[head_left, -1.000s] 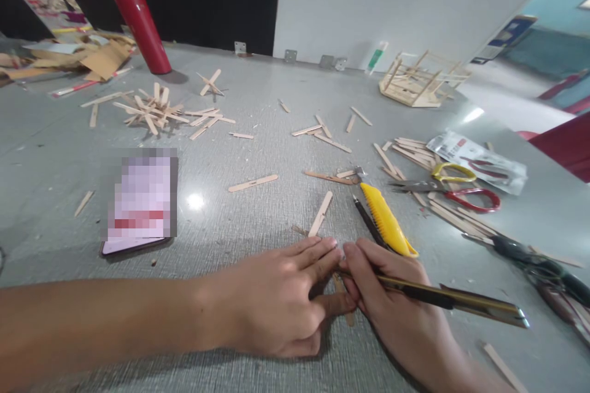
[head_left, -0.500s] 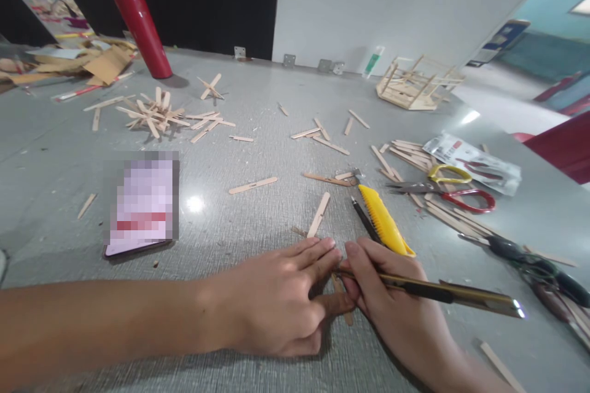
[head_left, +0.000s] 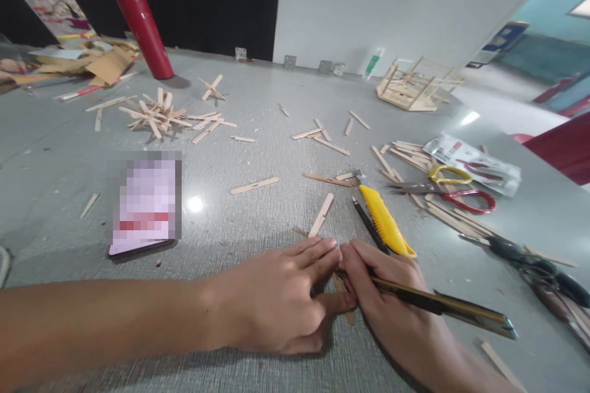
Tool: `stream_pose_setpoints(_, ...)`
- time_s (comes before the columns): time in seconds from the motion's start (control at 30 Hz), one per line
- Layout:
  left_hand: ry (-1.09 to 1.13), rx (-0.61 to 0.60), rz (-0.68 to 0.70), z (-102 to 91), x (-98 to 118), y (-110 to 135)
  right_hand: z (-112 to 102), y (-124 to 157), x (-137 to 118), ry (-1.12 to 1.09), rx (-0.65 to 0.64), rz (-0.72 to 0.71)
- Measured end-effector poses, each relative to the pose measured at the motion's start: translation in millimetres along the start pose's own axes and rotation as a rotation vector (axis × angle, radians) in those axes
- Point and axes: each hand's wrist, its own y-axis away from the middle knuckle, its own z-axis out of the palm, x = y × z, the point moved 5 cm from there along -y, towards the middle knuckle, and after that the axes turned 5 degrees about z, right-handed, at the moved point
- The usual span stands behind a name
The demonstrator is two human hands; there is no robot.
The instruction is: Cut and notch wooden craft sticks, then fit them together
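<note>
My left hand (head_left: pixel 281 301) lies over a wooden craft stick (head_left: pixel 349 317), fingers pressing it to the table and partly covering it. In my right hand (head_left: pixel 391 307) is a slim gold-and-dark cutter knife (head_left: pixel 442 302), held like a pen; its tip is hidden between the two hands at the stick. Just beyond my left fingertips lies a notched craft stick (head_left: pixel 321 215). A yellow-handled cutter (head_left: pixel 385 218) and a black pen-like tool (head_left: pixel 367 224) rest right behind my right hand.
On the right are scissors (head_left: pixel 442 189), dark-handled pliers (head_left: pixel 520 258), loose sticks and a plastic packet (head_left: pixel 474 163). A phone (head_left: pixel 145 209) lies left. Farther back stand a red bottle (head_left: pixel 142 31), a pile of sticks (head_left: pixel 157 113) and a stick frame (head_left: pixel 410 89).
The outer end of the cutter knife has dipped slightly toward me as my right hand tilts. My left hand stays nearly still on the stick.
</note>
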Motion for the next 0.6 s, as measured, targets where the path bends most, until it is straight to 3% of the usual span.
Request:
stream_pose_setpoints(0.2, -0.005, 0.029, 0.006, -1.6, 0.8, -0.6, -5.2, -1.9, 1.4, 0.013, -0.026, -0.037)
stream_pose_setpoints(0.6, 0.023, 0.065, -0.009, 0.0, 0.7, -0.6, -3.4, -6.5, -4.3, -0.09, 0.001, 0.072)
